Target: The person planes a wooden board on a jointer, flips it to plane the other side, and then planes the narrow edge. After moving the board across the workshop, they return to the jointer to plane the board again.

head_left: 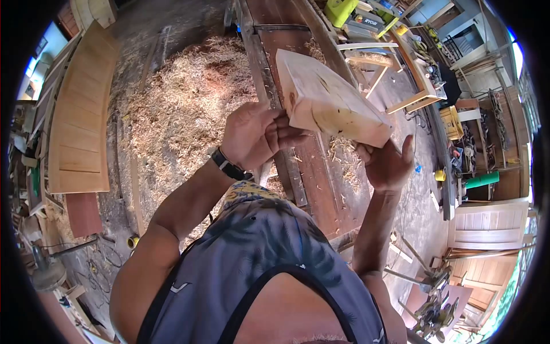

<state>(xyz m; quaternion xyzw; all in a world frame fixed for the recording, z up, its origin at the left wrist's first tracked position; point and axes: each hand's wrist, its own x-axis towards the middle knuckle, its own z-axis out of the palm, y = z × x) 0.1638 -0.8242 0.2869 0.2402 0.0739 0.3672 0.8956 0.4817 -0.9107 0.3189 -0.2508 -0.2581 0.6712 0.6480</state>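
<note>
A thick, pale wooden block (pixel 341 100) with dark knots and streaks is held up in front of me, tilted, over a long brown bench. My left hand (pixel 250 135) is at its near left corner, with thumb and fingers against the edge. At the near right corner, the fingers of my right hand (pixel 388 163) curl under the block while the thumb sticks out to the side. The block hides some of the fingertips. A dark watch (pixel 229 166) is around my left wrist.
Wood shavings (pixel 189 103) are heaped on the floor left of the bench (pixel 321 195). A panelled wooden door (pixel 80 114) leans at the far left. A wooden frame (pixel 412 100), a green Ryobi tool (pixel 341 11) and cluttered shelves (pixel 498 126) stand to the right.
</note>
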